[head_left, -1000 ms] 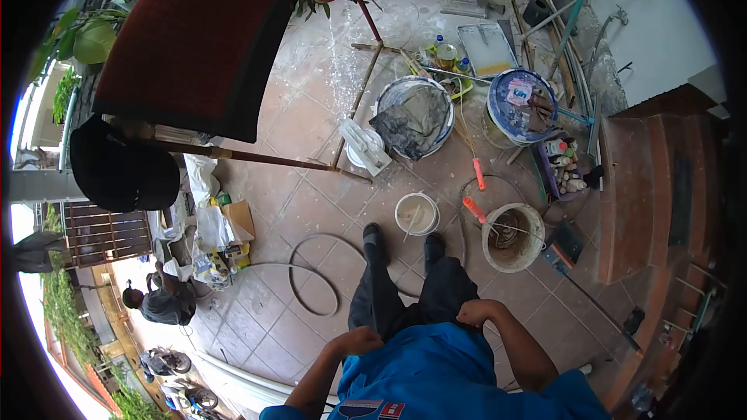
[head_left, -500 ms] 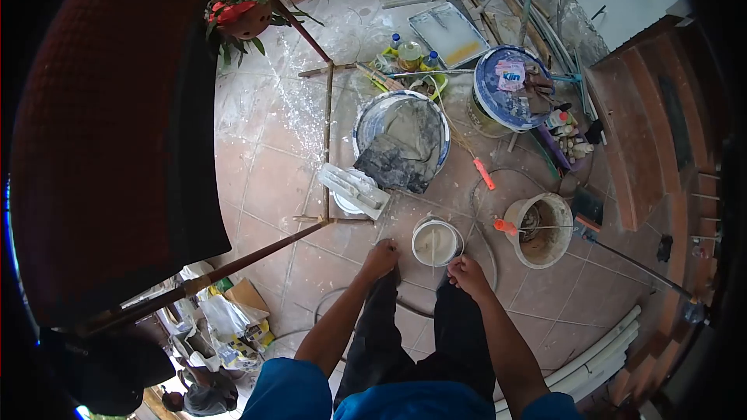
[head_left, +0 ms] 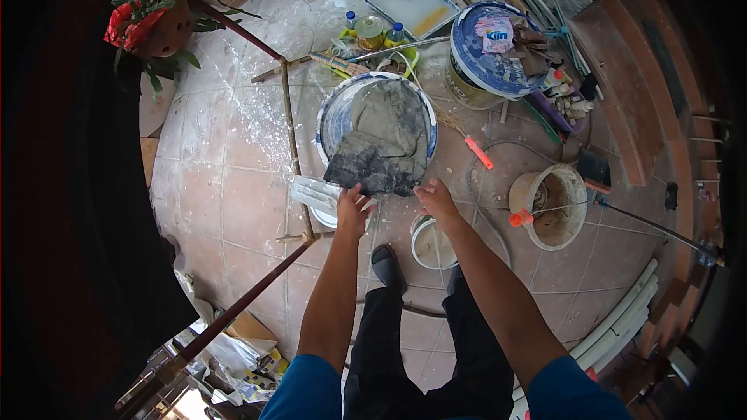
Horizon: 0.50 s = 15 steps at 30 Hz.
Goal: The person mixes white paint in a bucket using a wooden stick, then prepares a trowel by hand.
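A wet grey and black cloth (head_left: pixel 369 163) lies draped over the large round white-and-blue tub (head_left: pixel 330 113), its dark edge hanging over the near rim. My left hand (head_left: pixel 353 208) is at the near left edge of this cloth, fingers apart, beside a flat trowel (head_left: pixel 314 192) resting across a white container. At the cloth's near right corner is my right hand (head_left: pixel 438 201), its fingers spread and the fingertips at the edge; a firm grip is not visible. Below my right forearm stands a small white bucket (head_left: pixel 421 258) with pale contents and a thin stick in it.
A beige bucket (head_left: pixel 579 232) with an orange-handled tool stands to the right. An orange-handled brush (head_left: pixel 478 152) lies on the tiles. Behind are a blue-lidded bucket (head_left: pixel 467 47) and a paint tray (head_left: pixel 381 0). A metal frame (head_left: pixel 289 120) runs along the left.
Both hands have moved forward from beside the small bucket and my knees to the near edge of the cloth. My view has shifted, and my feet now show.
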Motion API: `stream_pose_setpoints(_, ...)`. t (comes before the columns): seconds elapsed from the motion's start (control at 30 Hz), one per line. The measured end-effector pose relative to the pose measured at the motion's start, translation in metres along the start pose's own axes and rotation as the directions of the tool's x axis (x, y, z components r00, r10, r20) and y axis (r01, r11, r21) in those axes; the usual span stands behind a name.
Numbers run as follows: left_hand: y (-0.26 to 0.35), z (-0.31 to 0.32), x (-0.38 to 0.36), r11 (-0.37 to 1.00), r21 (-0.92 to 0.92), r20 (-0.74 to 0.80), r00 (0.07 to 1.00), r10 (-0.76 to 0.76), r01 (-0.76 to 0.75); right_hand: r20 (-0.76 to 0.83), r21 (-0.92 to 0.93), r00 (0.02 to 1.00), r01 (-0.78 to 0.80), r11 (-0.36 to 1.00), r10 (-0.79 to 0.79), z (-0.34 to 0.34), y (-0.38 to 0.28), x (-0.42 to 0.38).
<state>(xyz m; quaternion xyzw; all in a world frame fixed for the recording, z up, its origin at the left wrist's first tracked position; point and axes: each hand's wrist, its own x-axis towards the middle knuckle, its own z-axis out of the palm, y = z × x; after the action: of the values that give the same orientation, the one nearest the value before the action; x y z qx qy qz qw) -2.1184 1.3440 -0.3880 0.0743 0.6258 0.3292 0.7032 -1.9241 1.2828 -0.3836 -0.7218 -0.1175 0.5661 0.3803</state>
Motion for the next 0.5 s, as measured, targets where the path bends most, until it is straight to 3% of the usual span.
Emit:
stream_pose_setpoints(0.07,-0.008,-0.006,0.016,0.997,-0.073,0.102,0.995,-0.013,0.021,-0.002,-0.072,0.999,-0.043,0.996,0.043,0.007,-0.015,0.012)
stream_pose_setpoints(0.2,-0.006,0.002,0.021,0.989,-0.138,0.063,0.997,-0.041,0.049,-0.069,-0.082,0.998,0.009,0.997,-0.015,0.021,-0.007,0.038)
stream_pose_setpoints(0.3,0.001,0.007,0.017,0.98,-0.18,0.083,0.994,-0.075,0.089,-0.232,-0.071,0.973,-0.033,0.997,0.016,0.029,-0.01,0.037)
stream_pose_setpoints(0.4,0.009,0.015,0.012,0.976,-0.184,0.06,0.993,-0.105,0.114,-0.229,-0.012,0.972,-0.049,0.999,0.045,0.032,-0.02,0.031)
stream_pose_setpoints(0.5,0.012,0.018,0.008,0.978,-0.172,0.087,0.991,-0.104,0.117,-0.279,-0.186,0.953,0.063,0.981,-0.114,0.033,0.014,0.058)
